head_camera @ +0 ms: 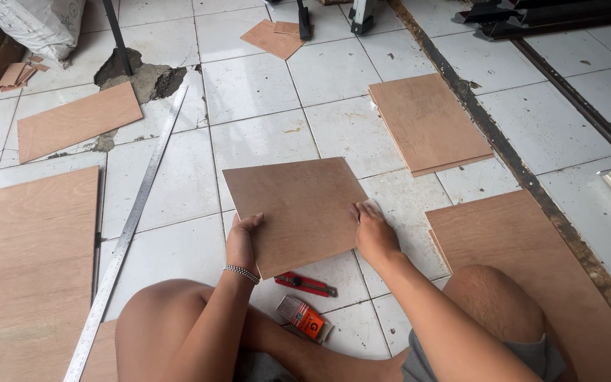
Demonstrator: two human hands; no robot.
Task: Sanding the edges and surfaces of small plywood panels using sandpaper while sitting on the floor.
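Note:
A rectangular brown plywood panel (295, 209) is held just above the white tiled floor in front of my knees. My left hand (242, 240), with a beaded bracelet at the wrist, grips the panel's near left edge. My right hand (373, 233) grips its right edge. A red utility knife (305, 284) lies on the tile just under the panel's near corner. An orange and white small box (304, 318) lies beside it, between my legs.
A long steel ruler (127, 230) runs diagonally at the left. A stack of plywood panels (429, 124) lies at the upper right. Larger sheets lie at the left (26, 269) and right (532, 262). A dark floor rail (503, 148) crosses at right.

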